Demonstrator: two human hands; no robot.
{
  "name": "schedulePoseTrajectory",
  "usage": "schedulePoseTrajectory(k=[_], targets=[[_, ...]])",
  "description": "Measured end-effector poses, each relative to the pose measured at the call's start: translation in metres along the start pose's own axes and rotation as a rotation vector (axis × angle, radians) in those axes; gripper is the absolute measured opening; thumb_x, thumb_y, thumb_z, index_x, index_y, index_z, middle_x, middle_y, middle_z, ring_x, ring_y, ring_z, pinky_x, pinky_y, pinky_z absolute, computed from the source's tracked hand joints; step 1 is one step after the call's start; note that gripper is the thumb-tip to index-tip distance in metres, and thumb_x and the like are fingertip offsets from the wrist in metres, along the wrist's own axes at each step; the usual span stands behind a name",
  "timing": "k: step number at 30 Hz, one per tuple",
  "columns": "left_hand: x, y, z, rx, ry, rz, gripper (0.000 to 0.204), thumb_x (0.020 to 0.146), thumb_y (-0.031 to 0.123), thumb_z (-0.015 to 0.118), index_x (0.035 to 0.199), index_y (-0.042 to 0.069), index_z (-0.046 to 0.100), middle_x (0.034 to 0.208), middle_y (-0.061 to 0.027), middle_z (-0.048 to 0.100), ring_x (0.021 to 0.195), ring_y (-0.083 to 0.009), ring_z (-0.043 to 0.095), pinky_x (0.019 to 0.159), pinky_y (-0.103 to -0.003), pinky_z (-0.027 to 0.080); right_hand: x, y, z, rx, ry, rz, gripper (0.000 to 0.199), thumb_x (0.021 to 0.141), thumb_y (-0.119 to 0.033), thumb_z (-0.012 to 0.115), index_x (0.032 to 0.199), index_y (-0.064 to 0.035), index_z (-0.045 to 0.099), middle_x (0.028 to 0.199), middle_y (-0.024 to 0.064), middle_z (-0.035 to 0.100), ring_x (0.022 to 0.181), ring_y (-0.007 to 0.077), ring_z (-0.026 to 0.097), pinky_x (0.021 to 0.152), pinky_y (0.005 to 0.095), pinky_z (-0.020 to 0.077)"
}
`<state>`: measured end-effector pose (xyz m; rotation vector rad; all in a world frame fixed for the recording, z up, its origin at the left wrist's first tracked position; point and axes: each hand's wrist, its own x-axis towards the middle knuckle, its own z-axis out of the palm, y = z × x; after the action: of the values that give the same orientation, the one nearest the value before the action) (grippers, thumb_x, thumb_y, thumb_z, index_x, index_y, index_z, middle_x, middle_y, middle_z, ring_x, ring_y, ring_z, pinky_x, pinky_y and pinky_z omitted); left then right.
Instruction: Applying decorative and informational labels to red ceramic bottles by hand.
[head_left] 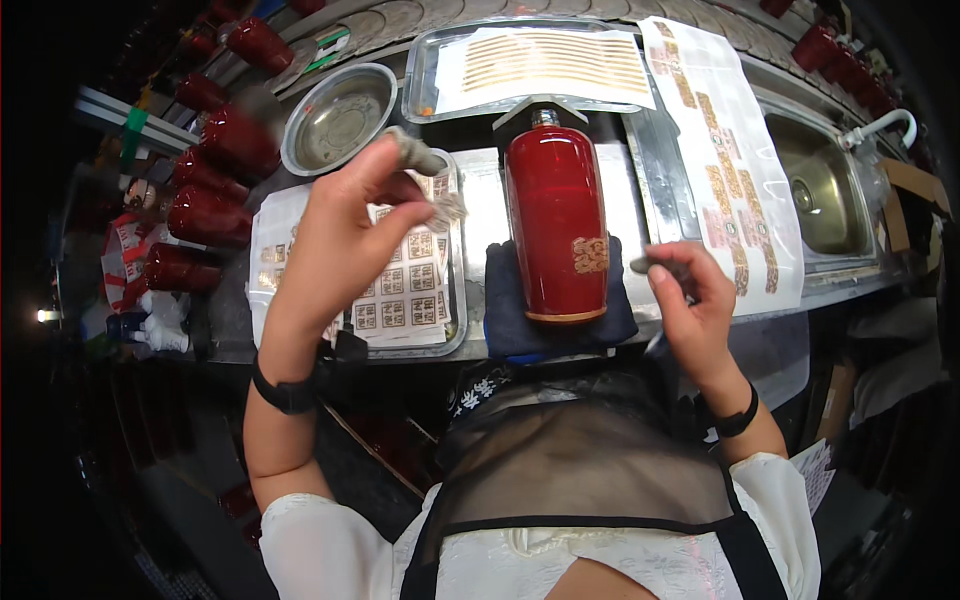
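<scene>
A glossy dark red bottle (552,200) lies on its side on a folded dark blue cloth (508,325), its neck pointing away from me. Near its base, on the right, a gold patterned decal (590,255) shows. My left hand (350,220) hovers over a sheet of small gold and dark decals (400,300), with grey covers on thumb and index finger. Those two fingers are apart, and I see nothing between them. Just right of the bottle, my right hand (692,300) has thumb and a grey-covered fingertip close together; whatever they hold, if anything, is too small to make out.
A round metal bowl (340,118) stands beyond the decal sheet. At the back, a metal tray (425,75) carries a sheet of gold strips (545,62). A long decal sheet (780,220) lies before the sink (820,190). Several red bottles (210,215) line the left.
</scene>
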<state>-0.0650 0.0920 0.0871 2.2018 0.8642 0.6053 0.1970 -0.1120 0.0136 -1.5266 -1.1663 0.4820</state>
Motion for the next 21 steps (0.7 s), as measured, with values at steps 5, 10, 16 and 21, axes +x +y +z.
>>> schedulePoseTrajectory(k=[5,10,16,21], targets=[[0.029,0.025,0.038,-0.151,-0.116,0.174,0.03,0.083,-0.005,0.069,0.112,-0.001,0.06,0.094,-0.0073,0.065,0.084,-0.0119,0.065,0.079,-0.028,0.052,0.039,-0.021,0.016,-0.036,-0.025,0.055,0.022,0.086,-0.008,0.068,0.106,0.0003,0.065,0.094,0.0055,0.064,0.057,0.0031,0.043,0.054,0.0193,0.0363],[0.035,0.017,0.055,-0.128,-0.11,0.071,0.028,0.082,-0.003,0.07,0.109,0.0,0.062,0.087,-0.0072,0.067,0.082,-0.0113,0.065,0.077,-0.028,0.051,0.067,-0.037,0.044,-0.368,-0.066,-0.13,0.05,0.079,-0.03,0.077,0.117,-0.003,0.057,0.102,0.0171,0.058,0.086,0.0307,0.063,0.072,0.0402,0.0527],[0.025,-0.017,0.068,-0.29,0.003,-0.121,0.031,0.089,0.005,0.07,0.118,0.002,0.059,0.101,-0.0076,0.068,0.094,-0.0136,0.065,0.084,-0.028,0.051,0.07,-0.029,0.053,-0.418,-0.098,-0.153,0.062,0.076,-0.033,0.078,0.124,-0.0049,0.05,0.107,0.0205,0.051,0.091,0.0379,0.064,0.076,0.0442,0.054],[0.006,-0.025,0.096,-0.872,0.078,-0.405,0.037,0.105,0.025,0.049,0.133,0.001,0.047,0.132,-0.0175,0.059,0.123,-0.0217,0.058,0.104,-0.034,0.046,0.066,-0.026,0.042,-0.36,-0.088,-0.068,0.057,0.081,-0.03,0.076,0.126,-0.0038,0.055,0.108,0.0184,0.057,0.082,0.0278,0.064,0.071,0.0358,0.0536]])
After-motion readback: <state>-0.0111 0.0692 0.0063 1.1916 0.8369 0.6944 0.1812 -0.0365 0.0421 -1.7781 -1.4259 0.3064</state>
